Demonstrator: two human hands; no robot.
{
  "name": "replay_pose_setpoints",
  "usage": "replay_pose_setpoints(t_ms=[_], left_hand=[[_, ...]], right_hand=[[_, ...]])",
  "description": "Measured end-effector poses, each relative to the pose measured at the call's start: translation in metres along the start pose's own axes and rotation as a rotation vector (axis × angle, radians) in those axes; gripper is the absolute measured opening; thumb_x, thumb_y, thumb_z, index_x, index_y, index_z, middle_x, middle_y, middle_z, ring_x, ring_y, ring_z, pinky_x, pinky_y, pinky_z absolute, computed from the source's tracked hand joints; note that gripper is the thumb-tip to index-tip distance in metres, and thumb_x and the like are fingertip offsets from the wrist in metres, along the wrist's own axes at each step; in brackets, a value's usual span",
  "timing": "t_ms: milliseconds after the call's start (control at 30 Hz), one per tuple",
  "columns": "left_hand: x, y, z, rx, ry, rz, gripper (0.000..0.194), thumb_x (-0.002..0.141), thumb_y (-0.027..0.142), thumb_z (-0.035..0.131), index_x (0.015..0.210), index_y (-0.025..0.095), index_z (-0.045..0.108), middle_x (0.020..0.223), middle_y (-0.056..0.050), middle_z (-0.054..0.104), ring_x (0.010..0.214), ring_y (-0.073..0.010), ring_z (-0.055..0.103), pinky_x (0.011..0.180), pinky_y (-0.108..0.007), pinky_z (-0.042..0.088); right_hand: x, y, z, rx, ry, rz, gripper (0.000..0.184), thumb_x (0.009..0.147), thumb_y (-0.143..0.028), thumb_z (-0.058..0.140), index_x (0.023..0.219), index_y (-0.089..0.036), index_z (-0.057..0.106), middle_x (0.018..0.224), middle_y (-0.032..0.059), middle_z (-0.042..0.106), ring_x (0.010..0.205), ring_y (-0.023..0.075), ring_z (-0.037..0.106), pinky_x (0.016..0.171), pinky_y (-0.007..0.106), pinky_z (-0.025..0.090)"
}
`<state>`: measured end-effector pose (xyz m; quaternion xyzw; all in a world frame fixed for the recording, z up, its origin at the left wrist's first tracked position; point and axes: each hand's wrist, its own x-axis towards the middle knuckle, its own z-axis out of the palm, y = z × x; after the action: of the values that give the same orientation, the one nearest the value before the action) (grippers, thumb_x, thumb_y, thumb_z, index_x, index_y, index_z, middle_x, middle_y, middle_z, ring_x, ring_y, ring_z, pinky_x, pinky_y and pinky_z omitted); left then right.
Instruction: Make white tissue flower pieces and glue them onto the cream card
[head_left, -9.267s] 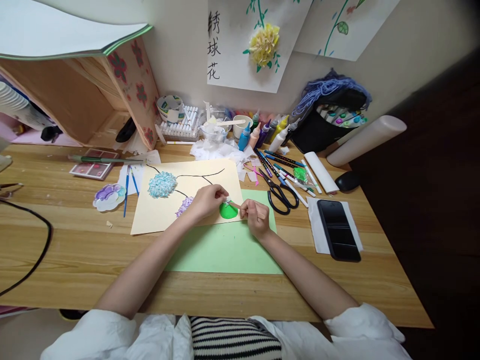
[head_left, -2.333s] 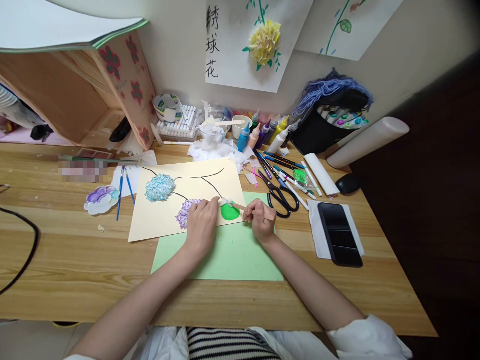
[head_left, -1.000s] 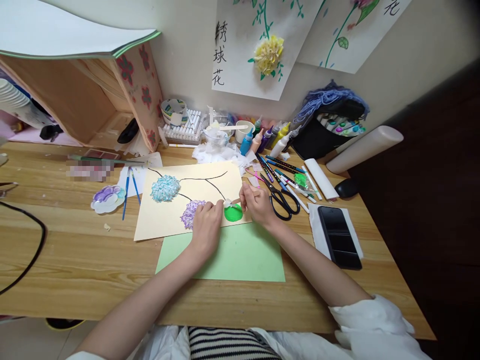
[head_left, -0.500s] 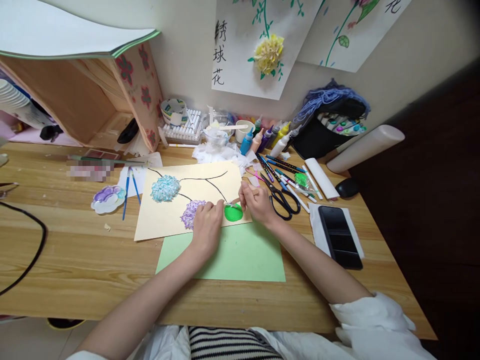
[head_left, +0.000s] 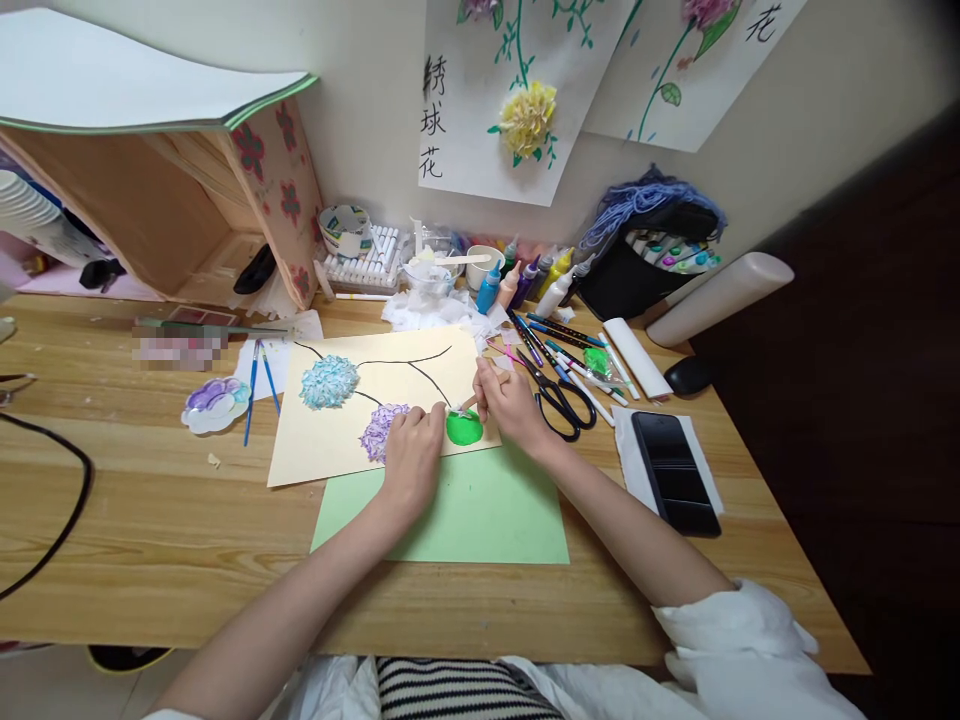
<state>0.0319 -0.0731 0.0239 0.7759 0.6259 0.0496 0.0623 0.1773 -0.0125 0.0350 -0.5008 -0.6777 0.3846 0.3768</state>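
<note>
My right hand [head_left: 508, 400] is closed around a wooden craft stick [head_left: 470, 403]. The stick's tip meets the top edge of a bright green round patch [head_left: 465, 429] on the cream paper [head_left: 315, 445]. A little white material [head_left: 453, 411] lies at that edge. My left hand [head_left: 414, 448] rests on the paper just left of the patch, fingers curled and pressed together; whatever they may pinch is hidden. It partly covers a purple textured flower [head_left: 381, 430]. A blue textured flower [head_left: 330, 382] and dark drawn stems fill the upper left of the paper. Pale green paper [head_left: 450, 515] lies beneath.
Black scissors [head_left: 564, 405] and several pens [head_left: 577, 375] lie to the right, beside a phone [head_left: 675, 470] on white tissue. Paint bottles [head_left: 489, 288] and a bowl [head_left: 433, 280] line the back. Leftward are two brushes [head_left: 251, 395] and a palette [head_left: 216, 405].
My left hand has moved from above the green patch to the paper on its left. My right hand now grips nearer the stick's tip. The white clump there looks smaller than a second ago.
</note>
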Motion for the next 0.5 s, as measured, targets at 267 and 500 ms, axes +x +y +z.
replay_pose_setpoints(t_ms=[267, 500], left_hand=[[-0.001, -0.009, 0.005, -0.070, 0.078, 0.021, 0.035, 0.084, 0.002, 0.035, 0.111, 0.015, 0.052, 0.079, -0.007, 0.063, 0.086, -0.0232, 0.056, 0.071, -0.033, 0.035], [-0.003, -0.017, 0.003, -0.113, 0.143, 0.084, 0.039, 0.080, 0.000, 0.036, 0.114, 0.014, 0.050, 0.080, -0.007, 0.064, 0.088, -0.0232, 0.055, 0.076, -0.035, 0.035]], right_hand=[[-0.027, 0.038, -0.008, 0.704, 0.390, 0.204, 0.044, 0.086, -0.056, 0.041, 0.060, -0.020, 0.045, 0.039, -0.0052, 0.045, 0.034, 0.0075, 0.041, 0.036, 0.019, 0.025], [-0.037, 0.048, 0.005, 0.872, 0.305, 0.156, 0.028, 0.081, -0.047, 0.055, 0.071, -0.022, 0.052, 0.065, -0.0026, 0.055, 0.065, 0.0133, 0.057, 0.069, 0.027, 0.045]])
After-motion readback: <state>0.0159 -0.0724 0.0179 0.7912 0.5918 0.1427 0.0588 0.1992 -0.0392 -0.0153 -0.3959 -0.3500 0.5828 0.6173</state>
